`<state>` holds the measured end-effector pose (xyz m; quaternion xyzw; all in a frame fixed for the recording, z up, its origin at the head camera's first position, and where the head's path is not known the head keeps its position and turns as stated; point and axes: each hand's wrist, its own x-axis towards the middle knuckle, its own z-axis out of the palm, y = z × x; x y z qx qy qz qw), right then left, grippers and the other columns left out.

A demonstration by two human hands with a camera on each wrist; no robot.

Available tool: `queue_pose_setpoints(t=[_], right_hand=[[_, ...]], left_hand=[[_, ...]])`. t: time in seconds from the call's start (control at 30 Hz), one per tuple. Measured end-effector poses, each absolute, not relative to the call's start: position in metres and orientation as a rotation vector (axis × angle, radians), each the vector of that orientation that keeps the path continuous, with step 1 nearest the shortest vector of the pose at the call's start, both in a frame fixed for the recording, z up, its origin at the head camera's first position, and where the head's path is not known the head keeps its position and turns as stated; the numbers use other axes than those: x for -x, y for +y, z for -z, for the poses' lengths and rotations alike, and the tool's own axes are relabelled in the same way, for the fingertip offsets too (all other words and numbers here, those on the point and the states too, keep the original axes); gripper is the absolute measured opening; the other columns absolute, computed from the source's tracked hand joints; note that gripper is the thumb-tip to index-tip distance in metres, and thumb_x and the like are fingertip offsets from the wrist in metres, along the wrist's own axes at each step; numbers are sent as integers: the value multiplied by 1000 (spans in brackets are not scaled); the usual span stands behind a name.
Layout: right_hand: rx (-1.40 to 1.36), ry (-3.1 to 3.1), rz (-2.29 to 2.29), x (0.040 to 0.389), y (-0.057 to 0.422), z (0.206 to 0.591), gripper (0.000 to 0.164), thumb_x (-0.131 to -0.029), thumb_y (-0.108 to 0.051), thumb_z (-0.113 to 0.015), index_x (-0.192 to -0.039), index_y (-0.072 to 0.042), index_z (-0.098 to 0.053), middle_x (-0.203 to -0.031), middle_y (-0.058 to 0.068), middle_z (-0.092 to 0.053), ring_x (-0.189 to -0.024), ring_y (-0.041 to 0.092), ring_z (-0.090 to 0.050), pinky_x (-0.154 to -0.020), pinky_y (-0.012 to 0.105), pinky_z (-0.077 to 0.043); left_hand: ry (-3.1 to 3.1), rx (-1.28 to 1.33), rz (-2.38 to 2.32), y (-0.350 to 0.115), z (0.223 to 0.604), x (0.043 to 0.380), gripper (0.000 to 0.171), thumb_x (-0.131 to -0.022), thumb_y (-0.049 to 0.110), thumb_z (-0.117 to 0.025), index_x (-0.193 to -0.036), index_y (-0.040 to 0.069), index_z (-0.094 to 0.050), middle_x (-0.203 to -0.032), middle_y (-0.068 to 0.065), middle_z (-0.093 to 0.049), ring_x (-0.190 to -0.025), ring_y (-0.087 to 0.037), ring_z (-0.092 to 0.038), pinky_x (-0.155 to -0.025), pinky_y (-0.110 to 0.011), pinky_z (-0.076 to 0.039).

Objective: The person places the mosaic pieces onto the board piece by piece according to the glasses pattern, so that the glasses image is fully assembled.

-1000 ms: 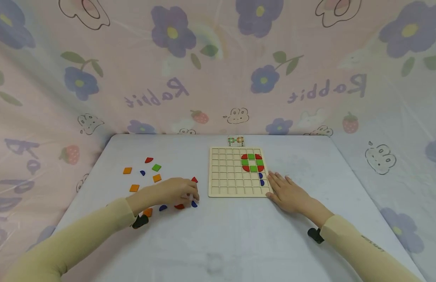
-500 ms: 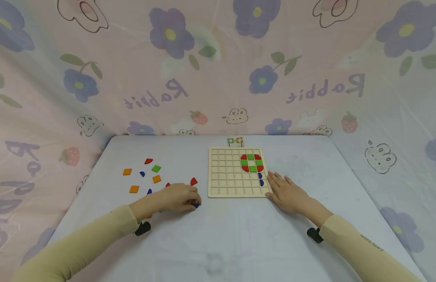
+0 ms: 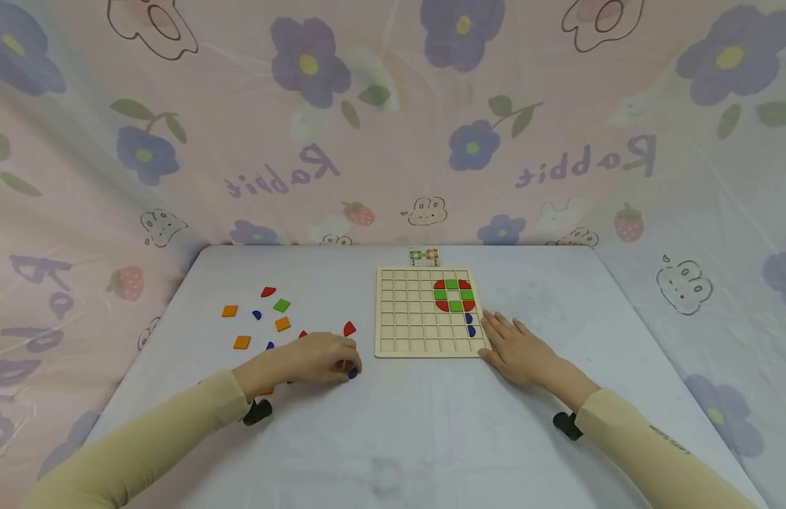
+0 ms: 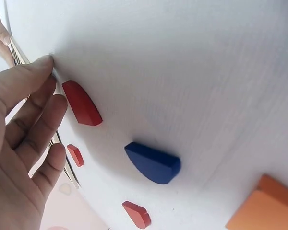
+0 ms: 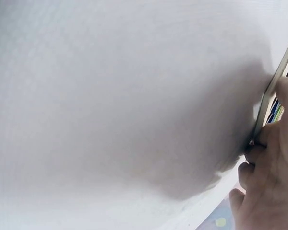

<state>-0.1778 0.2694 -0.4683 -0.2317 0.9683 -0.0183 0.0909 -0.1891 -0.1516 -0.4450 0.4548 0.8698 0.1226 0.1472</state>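
In the head view my left hand (image 3: 323, 357) is low over the table, left of the wooden grid board (image 3: 406, 352). Its thumb and forefinger pinch a blue half-round piece (image 3: 353, 373), mostly hidden behind the fingertips in the left wrist view. Close by that hand (image 4: 24, 120) lie a red rounded piece (image 4: 81, 104) and another blue half-round piece (image 4: 151, 162). With fingers extended, my right hand (image 3: 520, 350) rests at the board's right edge. Red corner pieces and green squares (image 3: 455, 306) form a ring on the board, and two blue half-rounds (image 3: 471, 331) sit below it.
Orange squares (image 3: 242, 342), a green square (image 3: 282, 305), a red piece (image 3: 268, 291) and a blue half-round (image 3: 256, 315) are scattered at the table's left. A small pattern card (image 3: 425, 256) lies behind the board. Printed cloth (image 3: 393, 162) hangs around the table.
My left hand has moved slightly right and down onto the blue half-round piece, which is now pinched between its fingertips. The right hand has stayed at the board's edge.
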Motion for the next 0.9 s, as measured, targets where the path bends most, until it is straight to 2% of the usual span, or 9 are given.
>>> queue_pose_setpoints(t=[0.33, 0.9], right_hand=[[680, 2881, 60, 176, 268, 465, 71, -110, -40, -49, -160, 6, -30, -168, 23, -25, -155, 43, -24, -122, 64, -21], [664, 2872, 59, 176, 267, 464, 71, -110, -42, -48, -160, 5, -29, -169, 22, -24, -155, 43, -23, -123, 63, -20]], left_hand=[[2506, -1277, -373, -142, 445, 193, 16, -90, 28, -83, -102, 22, -75, -96, 12, -59, -83, -5, -57, -74, -21, -49], [2503, -1478, -539, -64, 438, 223, 19, -94, 23, -77, -112, 18, -76, -110, 8, -65, -90, -5, -63, -78, -19, -51]])
